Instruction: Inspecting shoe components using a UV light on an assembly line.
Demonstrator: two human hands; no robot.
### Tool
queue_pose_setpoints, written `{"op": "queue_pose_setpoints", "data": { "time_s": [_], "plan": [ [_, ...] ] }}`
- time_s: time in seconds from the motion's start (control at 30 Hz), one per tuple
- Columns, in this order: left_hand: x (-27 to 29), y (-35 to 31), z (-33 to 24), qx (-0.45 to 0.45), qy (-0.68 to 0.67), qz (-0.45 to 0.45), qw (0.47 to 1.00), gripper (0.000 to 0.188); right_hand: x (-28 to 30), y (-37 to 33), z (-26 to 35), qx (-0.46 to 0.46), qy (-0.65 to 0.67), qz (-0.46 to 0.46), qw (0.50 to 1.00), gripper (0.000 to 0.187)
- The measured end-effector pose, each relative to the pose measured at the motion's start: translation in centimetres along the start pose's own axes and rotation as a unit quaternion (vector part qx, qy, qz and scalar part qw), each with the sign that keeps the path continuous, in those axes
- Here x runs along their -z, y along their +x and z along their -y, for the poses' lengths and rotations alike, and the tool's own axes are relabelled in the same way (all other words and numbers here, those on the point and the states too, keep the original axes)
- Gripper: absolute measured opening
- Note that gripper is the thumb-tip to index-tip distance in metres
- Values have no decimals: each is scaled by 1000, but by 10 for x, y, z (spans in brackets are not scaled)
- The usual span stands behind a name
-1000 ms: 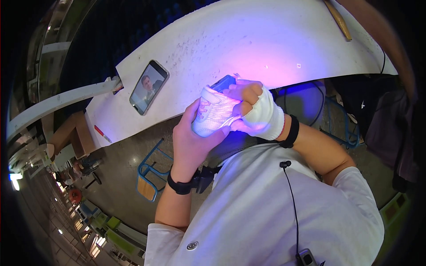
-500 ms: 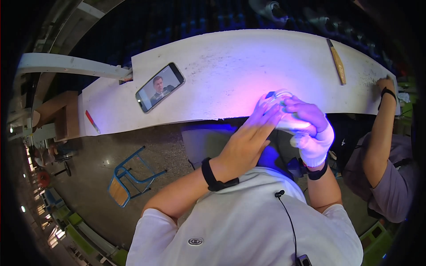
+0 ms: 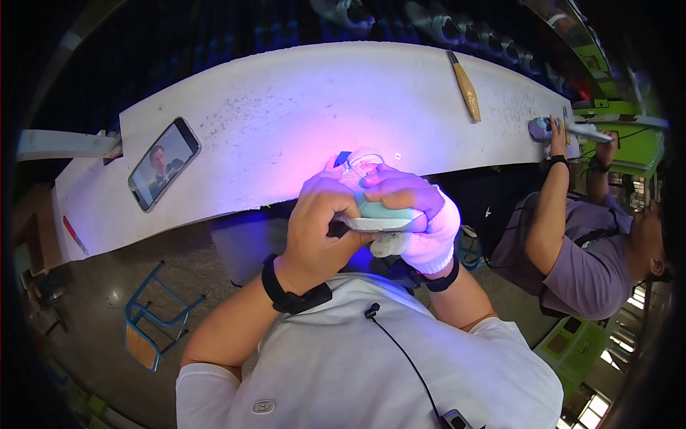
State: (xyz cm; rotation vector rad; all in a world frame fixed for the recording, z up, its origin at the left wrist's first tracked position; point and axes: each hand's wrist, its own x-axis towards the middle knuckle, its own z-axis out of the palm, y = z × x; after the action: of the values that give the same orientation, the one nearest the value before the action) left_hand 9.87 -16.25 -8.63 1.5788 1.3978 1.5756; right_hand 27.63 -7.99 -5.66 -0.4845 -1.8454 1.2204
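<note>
A shoe [image 3: 389, 211], pale with a teal part and a white sole edge, is held between my two hands over the table's near edge, under pink-violet light. My bare left hand [image 3: 311, 225] grips its left side, the thumb bent against the sole edge. My right hand [image 3: 434, 225], in a white glove that leaves several fingertips bare, wraps round the other side. The gloved thumb, greyish at the tip, lies below the sole. A blue patch shows at the shoe's far end. My fingers cover much of the upper.
On the white table [image 3: 271, 93] lie a phone [image 3: 163, 166] showing a video, a red-handled tool [image 3: 73, 234] and a wooden-handled tool [image 3: 466, 89]. At right a co-worker [image 3: 572, 243] handles a shoe [image 3: 539, 129]. A blue-framed stool [image 3: 153, 314] stands on the floor at left.
The view has swung right, bringing more of the co-worker into sight. My left fingers, earlier laid flat across the shoe, now bend round its edge. More of the teal part shows.
</note>
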Motion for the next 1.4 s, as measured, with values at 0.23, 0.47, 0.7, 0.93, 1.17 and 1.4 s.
{"op": "queue_pose_setpoints", "data": {
  "time_s": [0.23, 0.47, 0.7, 0.93, 1.17, 1.4],
  "plan": [
    [-8, 12, -3, 91, -56, 26, 994, 47, 9, -6, -8, 17, 15, -40, 999, 46],
    [-4, 24, 3, 48, 139, 73, 986, 41, 47, -15, -18, -42, -121, -24, 991, 27],
    [67, 64, -15, 133, -4, 172, 976, 71, 46, 1, -50, -375, 94, -157, 909, 65],
    [55, 70, -12, 33, 82, 86, 992, 73, -13, 85, -2, -9, -134, 36, 990, 56],
    [73, 73, -16, 163, 73, 144, 973, 65, -22, 96, -38, -73, 381, -4, 922, 18],
    [74, 86, 9, 217, 65, 111, 968, 51, -39, 138, -26, -244, 190, 69, 949, 22]
  ]
}}
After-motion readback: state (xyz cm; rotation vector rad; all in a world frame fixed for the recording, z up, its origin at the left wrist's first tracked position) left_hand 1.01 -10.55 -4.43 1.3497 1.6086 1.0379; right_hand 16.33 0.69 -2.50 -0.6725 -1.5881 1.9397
